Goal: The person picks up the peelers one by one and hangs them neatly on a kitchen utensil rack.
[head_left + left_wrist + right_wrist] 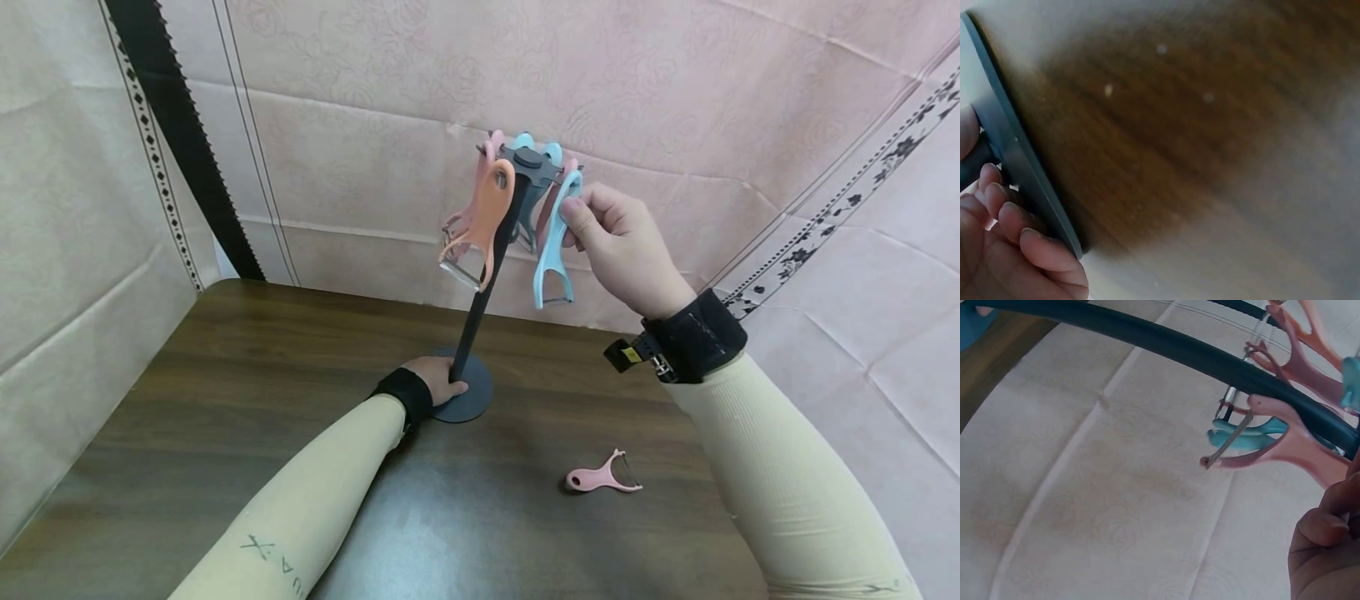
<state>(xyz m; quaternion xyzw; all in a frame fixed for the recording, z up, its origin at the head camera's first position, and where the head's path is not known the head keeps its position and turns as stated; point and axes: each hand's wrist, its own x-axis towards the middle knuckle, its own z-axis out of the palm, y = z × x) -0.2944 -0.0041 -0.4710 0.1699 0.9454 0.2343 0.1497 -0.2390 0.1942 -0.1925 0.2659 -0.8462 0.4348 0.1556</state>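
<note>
A dark grey stand has a round base (471, 398), an upright pole (477, 310) and a top with hooks (529, 160). My left hand (435, 379) grips the pole low down, its curled fingers (1016, 215) just over the base in the left wrist view. High on the right side, my right hand (630, 250) pinches a light blue peeler (553, 243) by its handle, whose upper end is at the hooks. Around the top hang an orange peeler (495, 204) and several pink and blue ones, among them a pink peeler (1294, 440) close to my right fingers.
A pink peeler (595, 478) lies on the brown wooden table (300, 367), right of the stand and nearer to me. Pale patterned cloth (360, 200) hangs behind the table and along both sides. A dark strip (183, 125) runs down it at the left.
</note>
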